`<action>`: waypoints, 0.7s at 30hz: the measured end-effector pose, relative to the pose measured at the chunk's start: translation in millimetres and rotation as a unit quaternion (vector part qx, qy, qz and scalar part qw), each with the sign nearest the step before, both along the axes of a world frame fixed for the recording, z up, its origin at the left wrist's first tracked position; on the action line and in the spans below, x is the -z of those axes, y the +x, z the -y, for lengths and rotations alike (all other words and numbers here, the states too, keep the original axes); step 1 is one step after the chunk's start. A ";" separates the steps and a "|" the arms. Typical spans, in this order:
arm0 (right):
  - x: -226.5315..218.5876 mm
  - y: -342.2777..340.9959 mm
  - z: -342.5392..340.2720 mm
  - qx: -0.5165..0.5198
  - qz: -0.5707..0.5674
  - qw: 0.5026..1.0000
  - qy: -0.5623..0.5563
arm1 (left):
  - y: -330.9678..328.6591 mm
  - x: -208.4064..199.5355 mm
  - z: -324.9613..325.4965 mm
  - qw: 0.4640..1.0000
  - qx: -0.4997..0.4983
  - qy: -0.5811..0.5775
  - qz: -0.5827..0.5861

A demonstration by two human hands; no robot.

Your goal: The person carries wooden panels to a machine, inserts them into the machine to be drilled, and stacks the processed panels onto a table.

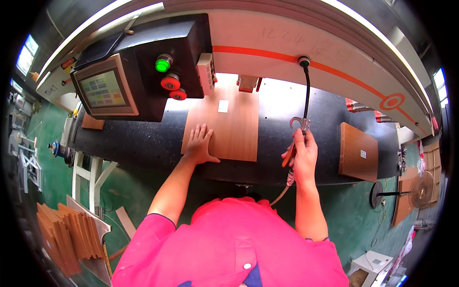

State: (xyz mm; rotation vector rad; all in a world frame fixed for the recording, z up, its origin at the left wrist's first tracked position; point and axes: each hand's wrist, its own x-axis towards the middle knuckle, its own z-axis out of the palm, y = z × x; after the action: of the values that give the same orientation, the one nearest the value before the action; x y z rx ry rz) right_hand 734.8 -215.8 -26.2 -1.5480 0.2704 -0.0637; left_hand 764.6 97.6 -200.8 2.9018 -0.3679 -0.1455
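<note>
My left hand (198, 144) lies with its fingers spread on the near left part of a brown wood-grain panel (234, 129). A small white label (223, 105) is on the panel, whose far end lies beneath the machine's beam. To the right of the panel, my right hand (304, 155) is closed around what looks like an air blow gun (289, 155), with an orange lever and a metal hook. A thin black tube (307, 91) runs from its top toward a round fitting on the beam. A pale hose (280, 195) leaves its lower end.
A black control box with a touchscreen (101, 88), a lit green button (163, 63) and red buttons overhangs the black worktable (138, 138) at left. Labelled brown panels (358, 150) lie at right. Boards (62, 234) stand on the floor lower left; a fan (422, 190) is far right.
</note>
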 end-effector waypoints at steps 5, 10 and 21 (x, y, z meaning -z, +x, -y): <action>-6.9 4.6 -1.1 0.003 -0.006 1.000 0.018 | -1.3 5.2 -0.3 1.000 0.004 -0.001 0.002; -5.6 0.2 2.1 -0.005 -0.021 0.999 0.042 | 0.2 5.0 1.0 1.000 -0.001 -0.020 0.009; 50.7 -82.2 -18.5 -0.276 -0.242 0.894 0.257 | 2.5 31.4 -3.1 0.994 0.020 -0.074 0.075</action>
State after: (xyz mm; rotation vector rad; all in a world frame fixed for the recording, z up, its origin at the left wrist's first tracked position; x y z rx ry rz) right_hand 652.6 -197.3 -76.9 -1.0373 0.2032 0.7950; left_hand 767.1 100.7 -232.2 2.7660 -0.4437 0.0908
